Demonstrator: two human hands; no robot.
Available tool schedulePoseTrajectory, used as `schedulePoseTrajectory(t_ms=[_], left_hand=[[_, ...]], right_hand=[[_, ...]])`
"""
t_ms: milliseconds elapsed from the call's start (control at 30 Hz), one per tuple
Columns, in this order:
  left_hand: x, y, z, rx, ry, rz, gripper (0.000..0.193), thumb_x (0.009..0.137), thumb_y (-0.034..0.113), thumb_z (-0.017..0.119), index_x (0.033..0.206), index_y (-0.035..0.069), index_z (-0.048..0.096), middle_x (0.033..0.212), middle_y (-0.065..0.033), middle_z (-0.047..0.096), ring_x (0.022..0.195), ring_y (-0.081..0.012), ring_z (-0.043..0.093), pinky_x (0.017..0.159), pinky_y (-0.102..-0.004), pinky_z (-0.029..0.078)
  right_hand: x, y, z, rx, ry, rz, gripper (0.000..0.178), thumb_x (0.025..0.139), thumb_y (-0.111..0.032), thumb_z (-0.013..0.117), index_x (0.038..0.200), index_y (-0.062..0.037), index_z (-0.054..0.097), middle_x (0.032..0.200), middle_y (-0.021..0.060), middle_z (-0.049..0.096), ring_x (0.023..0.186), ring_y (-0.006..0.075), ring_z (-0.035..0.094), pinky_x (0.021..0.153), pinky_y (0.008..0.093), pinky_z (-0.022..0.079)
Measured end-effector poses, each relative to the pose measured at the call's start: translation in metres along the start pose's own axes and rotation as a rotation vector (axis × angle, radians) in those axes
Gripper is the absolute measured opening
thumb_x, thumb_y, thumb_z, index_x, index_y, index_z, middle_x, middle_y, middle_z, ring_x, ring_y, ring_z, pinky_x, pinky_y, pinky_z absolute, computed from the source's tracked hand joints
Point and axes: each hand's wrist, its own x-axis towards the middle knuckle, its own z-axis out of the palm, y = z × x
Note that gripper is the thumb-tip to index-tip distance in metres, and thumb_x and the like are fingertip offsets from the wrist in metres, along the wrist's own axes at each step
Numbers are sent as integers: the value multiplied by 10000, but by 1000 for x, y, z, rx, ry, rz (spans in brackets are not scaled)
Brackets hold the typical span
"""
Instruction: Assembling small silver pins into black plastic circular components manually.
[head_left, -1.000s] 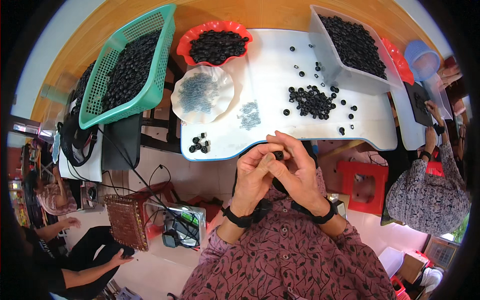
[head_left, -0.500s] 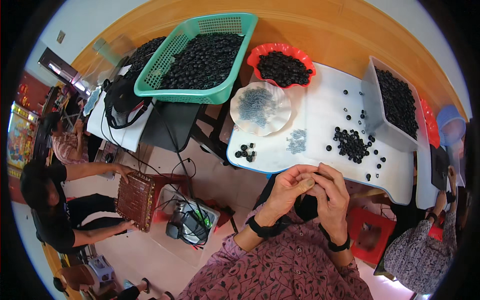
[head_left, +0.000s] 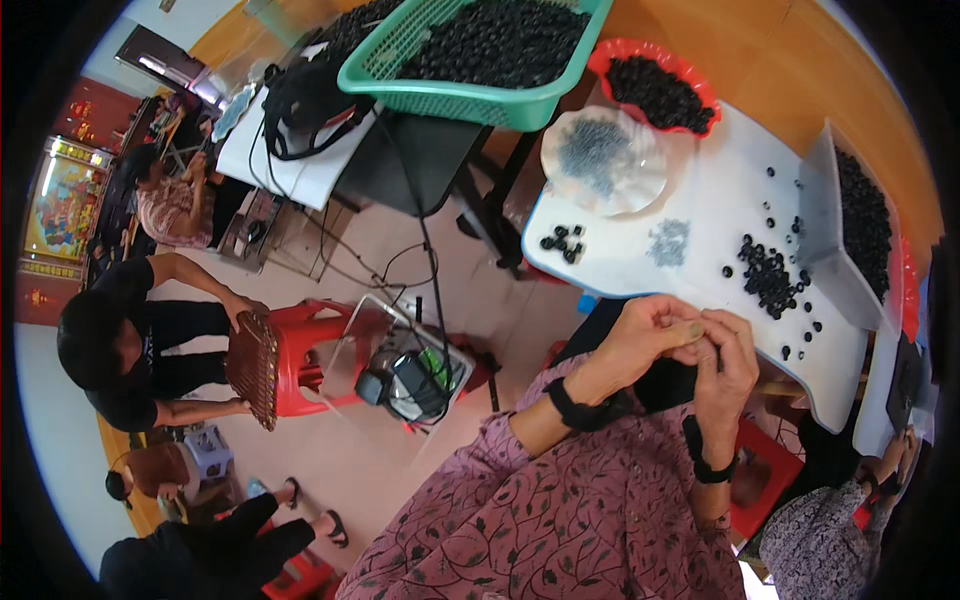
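Note:
My left hand (head_left: 640,348) and my right hand (head_left: 726,372) meet in front of me, just off the near edge of the white table (head_left: 690,275). Both have thumb and fingers pinched together, the fingertips touching. Whatever is between them is too small or hidden to make out. Beyond my hands lies a patch of small silvery pieces (head_left: 669,243). To its left is a little group of black ring-like parts (head_left: 563,243). A larger scatter of black round parts (head_left: 768,278) lies to the right.
Behind stand a white scalloped plate (head_left: 648,190) of silvery pieces, a red bowl (head_left: 713,117) and a green basket (head_left: 470,105) of black parts. A translucent bin (head_left: 835,240) is at right. One person at left holds a brown woven panel (head_left: 252,368) by a red stool (head_left: 300,350).
The view has swung left, so the table sits further right in the picture. The person at left has tilted the brown panel beside the red stool. My hands stay pinched together.

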Motion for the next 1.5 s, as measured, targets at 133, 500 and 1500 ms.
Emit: schedulePoseTrajectory(t_ms=[133,500,1500], left_hand=[[-1,0,1,-9,62,53,176,894,87,658,1005,-43,620,888,-77,657,748,-124,644,686,-247,556],[-8,5,-10,3,195,94,219,872,103,686,1032,-41,642,908,-81,670,759,-126,653,698,-250,571],[-12,7,-8,227,82,34,275,964,274,567,972,13,652,780,13,619,674,-49,553,594,-188,475]], right_hand=[[1,6,8,11,-8,15,129,859,30,598,984,18,627,1020,126,613,922,235,613,785,308,493],[0,16,35,7,0,-40,136,869,25,606,1002,9,634,998,102,608,915,223,602,787,302,484],[-6,20,39,-100,63,-174,111,861,1,622,972,-5,622,993,96,614,1011,277,563,1015,431,377]])
